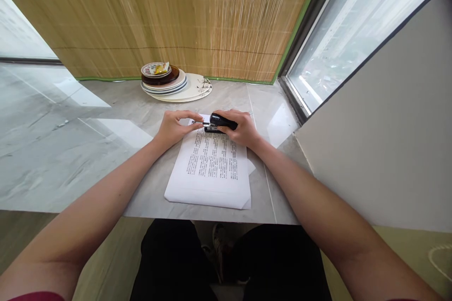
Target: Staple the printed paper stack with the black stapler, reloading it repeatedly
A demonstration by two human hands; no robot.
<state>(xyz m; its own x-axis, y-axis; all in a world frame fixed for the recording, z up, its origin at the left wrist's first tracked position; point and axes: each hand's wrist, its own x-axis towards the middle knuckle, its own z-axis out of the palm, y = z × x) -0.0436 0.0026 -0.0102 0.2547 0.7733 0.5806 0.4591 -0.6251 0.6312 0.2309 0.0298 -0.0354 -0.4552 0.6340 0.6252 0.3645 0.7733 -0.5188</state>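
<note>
A black stapler [223,121] lies in the grip of my right hand [243,128], its front end pointing left above the top part of the printed papers [212,169]. From that end a thin metal piece [206,124] juts out. The thumb and forefinger of my left hand [178,127] pinch at its tip; whether it belongs to the stapler or is separate is too small to tell. Rows of dark text cover the top sheet, and sheet corners stick out unevenly at the right side and lower edge.
Behind the papers stand stacked plates [164,85], with a small yellow packet [162,69] on top. A bamboo blind [169,14] hangs at the back of the marble-look countertop [95,160]. On the right are a window [328,42] and a grey wall [384,117].
</note>
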